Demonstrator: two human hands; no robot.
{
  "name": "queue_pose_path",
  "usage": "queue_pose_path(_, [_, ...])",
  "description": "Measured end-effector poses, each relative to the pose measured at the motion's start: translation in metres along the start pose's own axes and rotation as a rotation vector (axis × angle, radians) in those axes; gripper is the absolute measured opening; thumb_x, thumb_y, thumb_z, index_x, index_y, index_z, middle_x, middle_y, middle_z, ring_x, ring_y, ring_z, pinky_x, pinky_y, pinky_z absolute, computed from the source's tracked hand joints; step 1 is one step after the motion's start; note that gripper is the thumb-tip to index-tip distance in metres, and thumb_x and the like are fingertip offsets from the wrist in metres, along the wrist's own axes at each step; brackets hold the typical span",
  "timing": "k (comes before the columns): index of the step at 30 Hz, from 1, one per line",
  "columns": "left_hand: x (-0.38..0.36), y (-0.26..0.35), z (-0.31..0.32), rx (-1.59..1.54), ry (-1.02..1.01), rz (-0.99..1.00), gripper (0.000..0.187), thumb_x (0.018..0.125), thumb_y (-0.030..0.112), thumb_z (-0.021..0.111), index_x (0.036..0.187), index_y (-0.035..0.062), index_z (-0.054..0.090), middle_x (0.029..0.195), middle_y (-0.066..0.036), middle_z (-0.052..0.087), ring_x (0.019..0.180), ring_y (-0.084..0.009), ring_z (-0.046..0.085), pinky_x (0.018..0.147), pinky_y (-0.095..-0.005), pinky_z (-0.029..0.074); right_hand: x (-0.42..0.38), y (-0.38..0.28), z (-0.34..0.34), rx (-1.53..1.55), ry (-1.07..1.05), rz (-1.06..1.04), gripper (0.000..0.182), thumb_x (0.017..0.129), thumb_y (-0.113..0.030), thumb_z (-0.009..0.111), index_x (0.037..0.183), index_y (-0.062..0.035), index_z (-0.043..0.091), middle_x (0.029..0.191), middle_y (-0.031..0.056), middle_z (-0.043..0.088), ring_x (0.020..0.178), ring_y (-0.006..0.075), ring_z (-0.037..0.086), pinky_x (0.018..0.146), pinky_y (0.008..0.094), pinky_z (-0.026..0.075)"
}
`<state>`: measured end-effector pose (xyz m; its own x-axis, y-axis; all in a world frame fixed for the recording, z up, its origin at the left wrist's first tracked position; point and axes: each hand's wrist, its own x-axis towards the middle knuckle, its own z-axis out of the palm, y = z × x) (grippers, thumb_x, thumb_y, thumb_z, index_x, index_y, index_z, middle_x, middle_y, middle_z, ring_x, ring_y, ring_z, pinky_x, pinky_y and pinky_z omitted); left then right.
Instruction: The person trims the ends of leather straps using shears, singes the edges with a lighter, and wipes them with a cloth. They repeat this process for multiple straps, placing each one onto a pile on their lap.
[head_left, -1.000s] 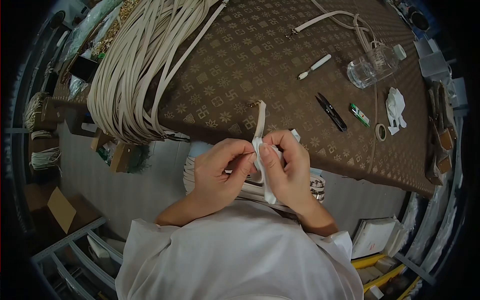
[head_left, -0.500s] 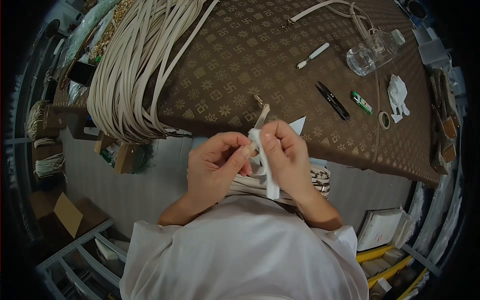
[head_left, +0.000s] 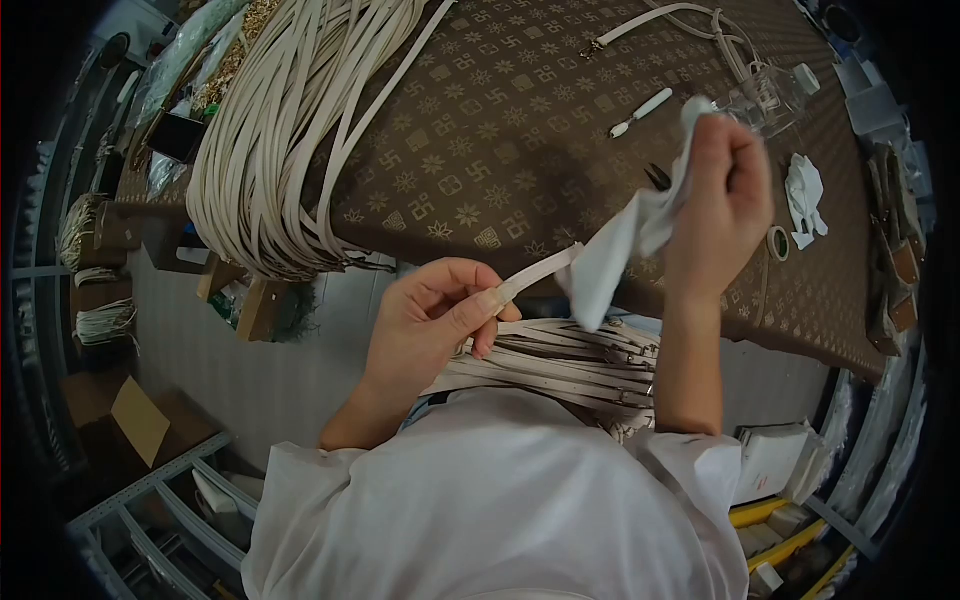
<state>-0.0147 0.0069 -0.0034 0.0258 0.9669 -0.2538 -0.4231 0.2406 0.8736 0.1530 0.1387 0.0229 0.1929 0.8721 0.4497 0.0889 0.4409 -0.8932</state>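
Observation:
Between thumb and fingers, my left hand pinches a pale leather strap, which runs up to the right toward the table edge. My right hand is raised over the table, its fingers closed on a white cloth that hangs down to the left, blurred by motion. The cloth's lower part hides the strap's far stretch. More pale straps with metal clasps lie across my lap, below the hands.
On the brown patterned tablecloth are a large bundle of straps, a white-handled tool, a clear bottle, a tape roll and a crumpled white cloth. Dark scissors are mostly covered.
My right hand has moved up and right, away from my left hand, carrying the cloth, which has unfolded. My left hand stays nearly in place on the strap. The lap straps show more.

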Motion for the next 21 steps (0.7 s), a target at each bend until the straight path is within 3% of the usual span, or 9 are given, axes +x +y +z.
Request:
queue_pose_path(2, [-0.001,-0.001,-0.002,-0.016,-0.017,-0.018,0.01,0.085,0.007,0.052,0.09,-0.0015,0.054,0.079,-0.009,0.06,0.056,-0.0069,0.049,0.051,-0.0191,0.042,0.034,0.009,-0.001,-0.101,0.07,-0.117,0.017,0.084,-0.017,0.056,0.084,0.0002,0.059,0.074,0.0068,0.056,0.064,0.0099,0.049,0.055,0.0213,0.039])
queue_pose_path(4, [-0.001,0.0,-0.002,0.056,0.01,0.011,0.01,0.085,0.007,0.052,0.091,-0.001,0.053,0.08,-0.009,0.06,0.058,-0.0064,0.048,0.052,-0.0186,0.042,0.059,0.018,0.0,-0.682,-0.16,-0.638,0.02,0.08,-0.021,0.06,0.09,-0.0033,0.061,0.091,0.0146,0.057,0.08,0.0227,0.053,0.07,0.0317,0.042])
queue_pose_path(5, [-0.001,-0.001,-0.003,0.056,0.01,0.014,0.01,0.085,0.007,0.052,0.091,-0.001,0.053,0.08,-0.009,0.06,0.058,-0.0064,0.048,0.052,-0.0186,0.042,0.051,0.024,-0.001,-0.856,-0.126,-0.741,0.024,0.076,-0.023,0.062,0.092,-0.0045,0.062,0.102,0.0192,0.054,0.092,0.033,0.05,0.078,0.0406,0.04])
queue_pose_path(7, [-0.001,-0.002,-0.004,0.113,0.007,0.083,0.01,0.085,0.007,0.052,0.092,-0.0001,0.052,0.082,-0.009,0.06,0.059,-0.006,0.048,0.054,-0.0184,0.042,0.018,0.008,0.007,-0.704,-0.313,-0.701,0.024,0.075,-0.022,0.063,0.092,-0.0038,0.062,0.102,0.017,0.054,0.092,0.0317,0.051,0.078,0.0383,0.04])
queue_pose_path(10, [-0.001,0.002,-0.009,0.142,-0.048,0.134,0.015,0.084,0.006,0.053,0.098,-0.0011,0.051,0.084,-0.008,0.06,0.061,-0.0067,0.05,0.054,-0.019,0.043,-0.032,0.002,0.001,-0.001,-1.103,-0.033,0.019,0.078,-0.016,0.061,0.085,0.0017,0.061,0.076,0.0086,0.059,0.065,0.0191,0.054,0.057,0.0282,0.041])
queue_pose_path(13, [-0.003,0.008,-0.021,0.331,-0.253,0.044,0.021,0.083,0.005,0.054,0.102,-0.0032,0.052,0.081,-0.007,0.06,0.061,-0.0078,0.051,0.053,-0.0198,0.042,-0.039,0.001,-0.035,-0.02,-0.95,0.301,0.013,0.076,-0.012,0.063,0.071,-0.0003,0.06,0.056,0.001,0.049,0.051,0.0092,0.045,0.046,0.0232,0.032])
queue_pose_path(15, [-0.003,0.007,-0.045,0.45,-0.305,-0.02,0.02,0.08,0.004,0.055,0.098,-0.0044,0.055,0.075,-0.007,0.06,0.057,-0.0074,0.049,0.051,-0.0202,0.041,-0.037,-0.003,-0.078,0.03,-0.621,0.452,0.016,0.076,-0.008,0.062,0.063,-0.0018,0.056,0.056,-0.0034,0.045,0.052,0.0028,0.037,0.046,0.0196,0.026])
queue_pose_path(19, [-0.02,0.004,-0.09,0.662,-0.278,-0.183,0.013,0.077,0.006,0.059,0.084,-0.0034,0.064,0.062,-0.005,0.057,0.051,-0.0071,0.048,0.046,-0.0221,0.039,-0.043,0.009,-0.21,-0.149,-0.072,0.597,0.027,0.077,-0.011,0.062,0.055,-0.0073,0.047,0.053,-0.0066,0.04,0.048,0.0014,0.03,0.044,0.0194,0.02])
queue_pose_path(21, [-0.038,-0.005,-0.118,0.711,-0.273,-0.3,0.013,0.076,0.008,0.06,0.082,-0.0026,0.064,0.06,-0.005,0.057,0.051,-0.0071,0.049,0.046,-0.0223,0.039,-0.059,0.016,-0.293,-0.298,-0.045,0.75,0.032,0.079,-0.016,0.06,0.052,-0.009,0.044,0.052,-0.0067,0.037,0.047,0.0012,0.028,0.043,0.0198,0.018])
